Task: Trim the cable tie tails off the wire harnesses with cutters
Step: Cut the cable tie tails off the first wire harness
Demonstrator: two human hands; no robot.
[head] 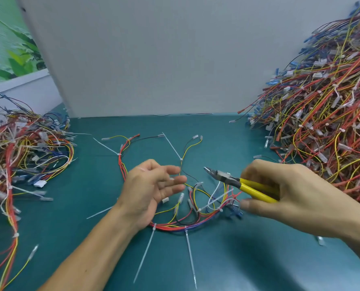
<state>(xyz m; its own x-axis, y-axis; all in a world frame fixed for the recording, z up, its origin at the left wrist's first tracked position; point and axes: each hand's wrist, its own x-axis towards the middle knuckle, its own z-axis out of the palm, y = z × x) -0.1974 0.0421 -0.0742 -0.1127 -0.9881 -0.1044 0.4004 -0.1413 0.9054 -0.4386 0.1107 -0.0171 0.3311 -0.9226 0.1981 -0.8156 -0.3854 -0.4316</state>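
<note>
Right hand had its grip wrapped round the yellow-handled cutters, nose pointing left, jaws nearly closed. Left hand was slack, fingers spread, holding nothing, over the wire harness mid-counter. The nearest cable tie tail lay just beneath the cutters toward the near edge, its long axis slanting far-right. The right hand was nearer.

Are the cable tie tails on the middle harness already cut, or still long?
Still long: several white tails stick out uncut from the harness.
</note>
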